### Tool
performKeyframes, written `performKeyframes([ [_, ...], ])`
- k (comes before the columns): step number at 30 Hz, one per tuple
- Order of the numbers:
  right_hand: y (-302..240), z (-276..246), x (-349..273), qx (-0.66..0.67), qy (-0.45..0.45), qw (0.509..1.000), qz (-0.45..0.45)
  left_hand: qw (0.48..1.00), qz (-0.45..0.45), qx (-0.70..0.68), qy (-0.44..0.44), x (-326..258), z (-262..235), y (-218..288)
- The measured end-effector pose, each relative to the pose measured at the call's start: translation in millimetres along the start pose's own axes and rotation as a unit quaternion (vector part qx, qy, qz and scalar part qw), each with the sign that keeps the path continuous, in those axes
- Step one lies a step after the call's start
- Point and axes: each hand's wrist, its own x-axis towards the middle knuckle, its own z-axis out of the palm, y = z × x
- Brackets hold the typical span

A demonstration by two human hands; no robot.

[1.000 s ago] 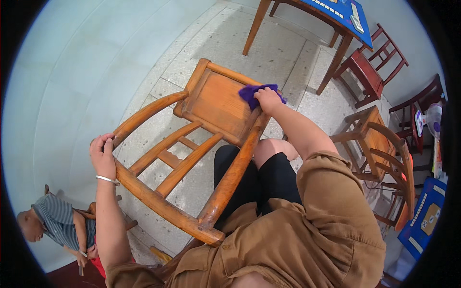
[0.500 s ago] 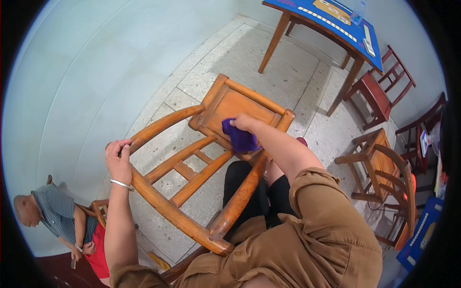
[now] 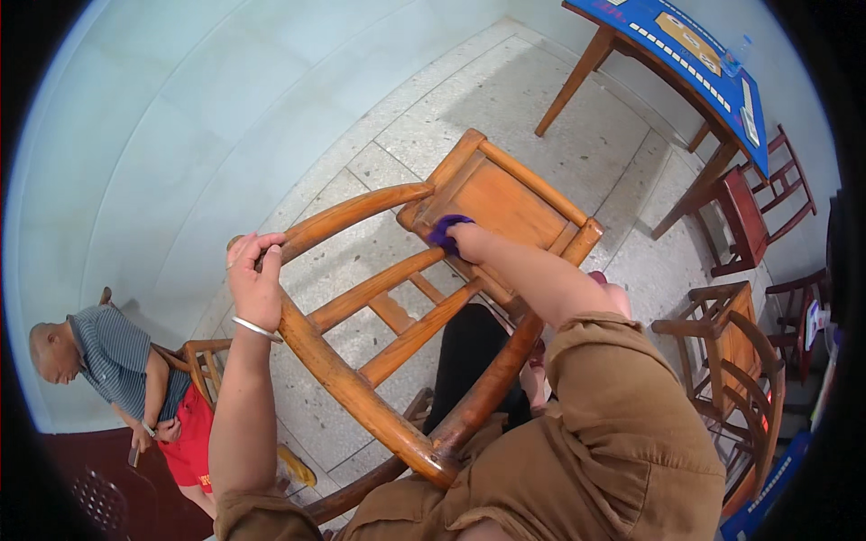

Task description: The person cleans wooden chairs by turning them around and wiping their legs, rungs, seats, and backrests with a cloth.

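Note:
A brown wooden chair stands in front of me, its back toward me and its seat beyond. My left hand, with a silver bangle on the wrist, is closed around the upper left corner of the chair's back frame. Bunched in my right hand is a purple cloth, pressed on the rear left part of the seat where the back posts join it. My fingers cover part of the cloth.
At the far right stands a table with a blue top, white tiles and a bottle. A red-brown chair and a wooden chair are on the right. A seated person is at lower left, beside the pale wall.
My right hand has moved the purple cloth toward the seat's rear left corner, and the cloth is more bunched. The whole view has shifted, with my left hand still on the chair back.

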Motion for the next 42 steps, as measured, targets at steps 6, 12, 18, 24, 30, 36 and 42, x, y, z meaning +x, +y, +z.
performKeyframes([
  [6, 26.7, -23.2, -107.3, -0.079, -0.184, 0.979, 0.041, 0.999, 0.040, 0.007, 0.023, 3.7, -0.2, -6.9],
  [12, 34.0, -75.0, -185.4, -0.166, -0.007, 0.964, 0.206, 1.000, 0.015, 0.007, 0.010, 18.1, 8.3, 2.4],
  [18, 56.1, -64.1, -269.6, 0.597, 0.162, 0.763, 0.187, 0.997, 0.018, -0.057, 0.041, 51.1, 35.2, 23.1],
  [24, -114.3, -116.4, -340.3, 0.685, 0.287, 0.665, -0.074, 0.992, -0.116, -0.038, 0.019, 81.0, 55.5, 64.2],
  [30, -202.4, -105.2, -338.5, 0.033, 0.470, 0.840, -0.269, 0.989, -0.143, 0.038, -0.004, 74.1, 49.6, 81.4],
  [36, -219.4, -91.1, -319.9, -0.127, 0.469, 0.826, -0.284, 0.961, -0.126, 0.213, -0.124, 47.1, 25.0, 100.9],
  [42, -191.5, -94.7, -338.3, -0.153, 0.500, 0.813, -0.256, 0.932, -0.039, 0.307, -0.187, 13.4, 6.5, 102.2],
])
